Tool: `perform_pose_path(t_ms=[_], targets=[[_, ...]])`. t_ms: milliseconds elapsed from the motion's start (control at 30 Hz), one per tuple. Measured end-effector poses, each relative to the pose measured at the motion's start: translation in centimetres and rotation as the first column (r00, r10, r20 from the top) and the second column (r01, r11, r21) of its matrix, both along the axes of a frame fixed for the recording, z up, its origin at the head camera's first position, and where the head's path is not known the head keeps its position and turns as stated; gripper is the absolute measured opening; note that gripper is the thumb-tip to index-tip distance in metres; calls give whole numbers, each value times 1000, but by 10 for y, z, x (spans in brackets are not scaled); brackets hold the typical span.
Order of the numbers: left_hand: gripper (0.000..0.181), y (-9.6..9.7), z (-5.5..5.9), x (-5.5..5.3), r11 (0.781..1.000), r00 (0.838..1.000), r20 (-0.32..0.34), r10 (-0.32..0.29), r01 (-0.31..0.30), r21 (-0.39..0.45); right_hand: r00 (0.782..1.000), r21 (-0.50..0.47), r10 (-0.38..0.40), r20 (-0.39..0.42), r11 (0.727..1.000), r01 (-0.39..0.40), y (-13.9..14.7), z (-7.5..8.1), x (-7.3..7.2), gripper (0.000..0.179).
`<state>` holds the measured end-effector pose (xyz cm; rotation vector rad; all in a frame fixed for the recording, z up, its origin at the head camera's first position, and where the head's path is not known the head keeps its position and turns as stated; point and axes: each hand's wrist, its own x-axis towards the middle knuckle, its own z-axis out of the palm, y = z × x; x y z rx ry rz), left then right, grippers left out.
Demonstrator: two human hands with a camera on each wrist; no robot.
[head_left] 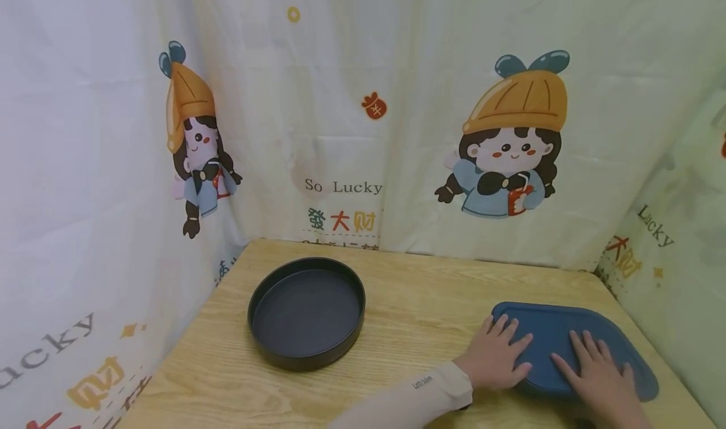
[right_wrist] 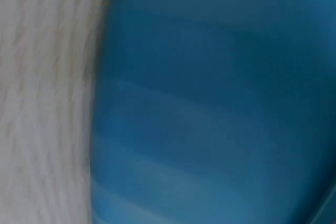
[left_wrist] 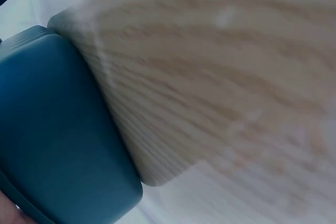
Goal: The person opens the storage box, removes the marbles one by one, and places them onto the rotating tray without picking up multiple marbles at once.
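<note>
A dark blue box with a flat lid and rounded corners [head_left: 544, 331] sits at the right of the wooden table. My left hand [head_left: 493, 356] rests on the left end of its lid, fingers spread. On the right part of the lid lies my right hand [head_left: 602, 375], its fingers extended too. The left wrist view shows the box's smooth side wall [left_wrist: 63, 124] and a rim at the lower left. Blue wall [right_wrist: 205, 108] fills most of the right wrist view, blurred. What the box contains is hidden.
A round black pan [head_left: 306, 312] with a low wall stands on the left of the wooden table [head_left: 420, 309]; no contents show inside. Printed curtains [head_left: 408, 133] hang close behind the table and along both sides.
</note>
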<state>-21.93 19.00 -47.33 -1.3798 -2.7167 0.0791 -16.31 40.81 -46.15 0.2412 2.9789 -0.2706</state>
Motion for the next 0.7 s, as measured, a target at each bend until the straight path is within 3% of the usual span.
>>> perform_pose_path(t_ms=[233,700], targets=[[54,-13,-3,-8,999,998,-53,23,-21,39,996,7,48,-76,999,-47,-13,2,-12,100],[55,-41,-3,-20,997,996,-51,67,-65,42,967,14,169,-192,985,-169,-32,2,-34,87]])
